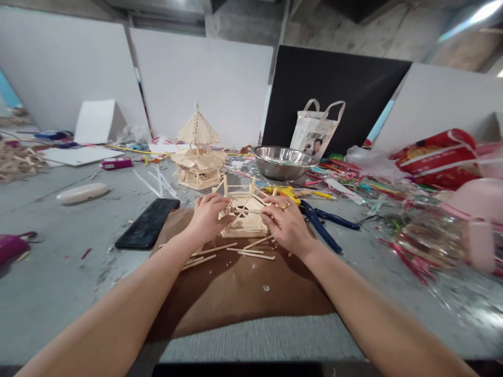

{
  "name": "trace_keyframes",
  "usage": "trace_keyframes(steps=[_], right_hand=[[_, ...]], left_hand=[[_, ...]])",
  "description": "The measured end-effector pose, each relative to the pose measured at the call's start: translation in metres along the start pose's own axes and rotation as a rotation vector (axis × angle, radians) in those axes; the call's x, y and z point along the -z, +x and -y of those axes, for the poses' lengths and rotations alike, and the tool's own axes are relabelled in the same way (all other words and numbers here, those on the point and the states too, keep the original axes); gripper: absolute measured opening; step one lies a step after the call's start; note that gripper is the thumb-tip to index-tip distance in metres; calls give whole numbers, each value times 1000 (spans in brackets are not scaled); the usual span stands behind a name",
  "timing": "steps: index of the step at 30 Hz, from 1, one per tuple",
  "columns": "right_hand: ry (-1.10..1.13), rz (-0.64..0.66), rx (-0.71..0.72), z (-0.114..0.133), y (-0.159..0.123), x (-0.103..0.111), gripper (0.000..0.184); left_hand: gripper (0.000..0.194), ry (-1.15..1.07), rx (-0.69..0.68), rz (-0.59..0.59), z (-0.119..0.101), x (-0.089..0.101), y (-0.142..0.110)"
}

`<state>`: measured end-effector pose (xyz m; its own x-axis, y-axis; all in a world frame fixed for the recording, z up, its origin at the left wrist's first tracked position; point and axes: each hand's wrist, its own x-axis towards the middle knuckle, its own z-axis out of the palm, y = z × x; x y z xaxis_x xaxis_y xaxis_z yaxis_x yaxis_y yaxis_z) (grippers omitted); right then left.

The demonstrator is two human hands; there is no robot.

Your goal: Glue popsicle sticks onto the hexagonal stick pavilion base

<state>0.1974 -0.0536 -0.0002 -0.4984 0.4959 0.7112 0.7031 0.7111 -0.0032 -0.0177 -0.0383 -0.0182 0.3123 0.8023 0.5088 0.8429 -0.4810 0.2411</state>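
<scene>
Before me stands a small many-sided wooden stick model [245,228] with upright posts and low rails. A thin wooden stick [248,211] lies level across its near side, between my two hands. My left hand [210,215] pinches the stick's left end by the model's left posts. At the other end, the fingers of my right hand [286,222], which wears a ring, are closed on the stick. Loose wooden sticks [251,253] lie in front of the model on a brown sheet [243,298].
A finished-looking stick pavilion [196,152] stands behind. To the left is a black phone [147,225]. Blue-handled pliers [324,225] and a yellow glue gun [283,192] lie right. Farther back are a metal bowl [283,166] and a white bag [312,131]; a pink-lidded jug [444,230] sits far right.
</scene>
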Motion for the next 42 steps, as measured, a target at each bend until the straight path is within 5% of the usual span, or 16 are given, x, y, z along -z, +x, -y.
trace_keyframes(steps=[2,7,11,20,26,32,39,42], right_hand=[[72,70,-15,5,1,9,18],[182,607,23,24,1,16,20],[112,844,17,32,-1,8,22],[-175,867,-50,33,-4,2,23],[-142,901,-99,33,-4,1,20],[-93,819,-33,32,-3,8,18],[-187,204,68,20,2,16,20],[-226,72,125,13,1,8,18]], left_hand=[[24,-6,-9,6,1,2,-1],[33,-58,-22,64,4,10,-2],[34,-70,-14,129,6,15,-2],[30,-63,-23,133,3,17,-2],[30,-33,-44,113,4,15,-3],[30,-44,-37,114,3,16,-3],[39,-138,-35,164,2,20,-3],[42,-155,-25,200,2,19,-4]])
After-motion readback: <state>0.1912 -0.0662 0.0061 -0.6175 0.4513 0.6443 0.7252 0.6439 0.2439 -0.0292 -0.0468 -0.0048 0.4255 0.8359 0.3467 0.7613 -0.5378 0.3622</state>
